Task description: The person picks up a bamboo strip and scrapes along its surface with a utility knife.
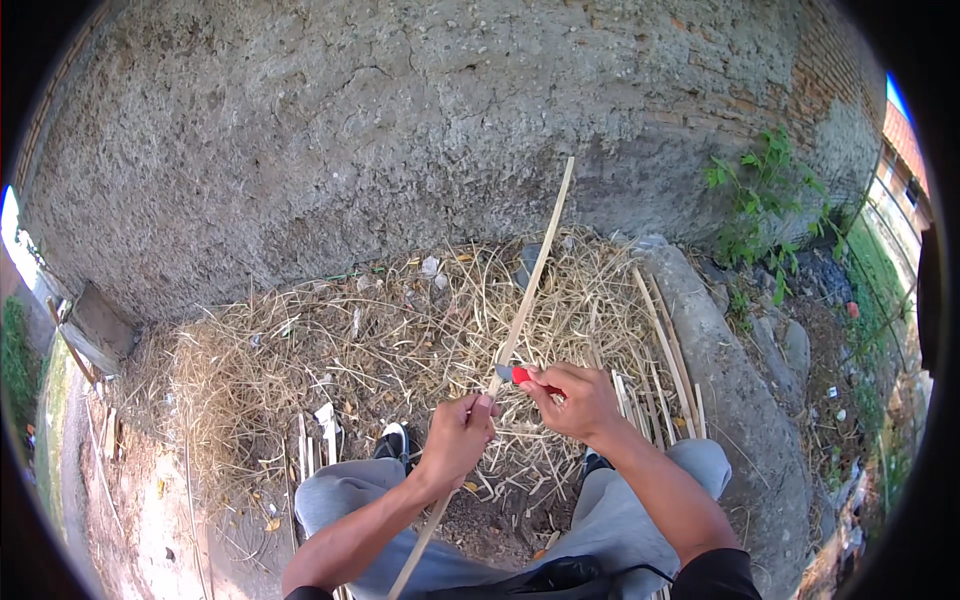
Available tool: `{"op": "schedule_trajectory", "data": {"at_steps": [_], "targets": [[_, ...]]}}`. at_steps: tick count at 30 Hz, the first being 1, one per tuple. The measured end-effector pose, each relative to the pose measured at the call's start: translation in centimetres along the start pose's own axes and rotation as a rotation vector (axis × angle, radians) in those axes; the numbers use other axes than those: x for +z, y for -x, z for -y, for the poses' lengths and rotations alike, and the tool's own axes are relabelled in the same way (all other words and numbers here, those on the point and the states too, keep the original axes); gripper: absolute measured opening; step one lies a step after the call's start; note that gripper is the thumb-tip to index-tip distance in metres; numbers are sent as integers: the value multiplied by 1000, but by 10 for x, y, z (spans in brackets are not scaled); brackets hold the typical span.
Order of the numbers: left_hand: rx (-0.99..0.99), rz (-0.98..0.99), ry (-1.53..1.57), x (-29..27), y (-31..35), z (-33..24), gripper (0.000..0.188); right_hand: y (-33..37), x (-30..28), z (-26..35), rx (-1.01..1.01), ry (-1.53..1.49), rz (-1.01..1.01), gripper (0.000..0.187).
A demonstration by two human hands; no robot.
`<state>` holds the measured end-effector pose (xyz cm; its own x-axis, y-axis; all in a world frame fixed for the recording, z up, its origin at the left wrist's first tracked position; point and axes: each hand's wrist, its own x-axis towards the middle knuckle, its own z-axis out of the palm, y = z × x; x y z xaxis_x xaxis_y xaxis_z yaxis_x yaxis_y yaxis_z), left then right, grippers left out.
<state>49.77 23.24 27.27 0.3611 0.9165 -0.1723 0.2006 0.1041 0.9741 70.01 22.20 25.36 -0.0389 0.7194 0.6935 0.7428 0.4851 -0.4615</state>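
A long pale strip of split wood, perhaps bamboo (535,275), slants from between my legs up toward the wall. My left hand (460,437) is closed around it near its middle. Just above that grip, my right hand (572,400) is wrapped round a knife (519,375) with a red handle. Its short dark blade lies against the strip. Most of the handle is hidden in my fingers.
Curled shavings (330,340) cover the ground ahead and between my shoes. More strips (662,340) lie to the right, beside a concrete ledge (720,370). A rough grey wall (400,130) stands ahead, with a green plant (765,195) at its right.
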Motion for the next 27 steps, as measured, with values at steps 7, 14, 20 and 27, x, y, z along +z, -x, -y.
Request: {"op": "schedule_trajectory", "data": {"at_steps": [7,14,20,27], "targets": [[19,5,-44,1,6,-2,29,2,-1,-4,4,15,-7,18],[-33,3,-42,0,5,0,30,-1,0,-6,12,20,-22,18],[-67,18,-88,5,17,4,30,-8,-6,-27,142,96,-23,18],[-8,154,-241,-4,36,16,30,-20,-63,-97,411,185,-174,19]]}}
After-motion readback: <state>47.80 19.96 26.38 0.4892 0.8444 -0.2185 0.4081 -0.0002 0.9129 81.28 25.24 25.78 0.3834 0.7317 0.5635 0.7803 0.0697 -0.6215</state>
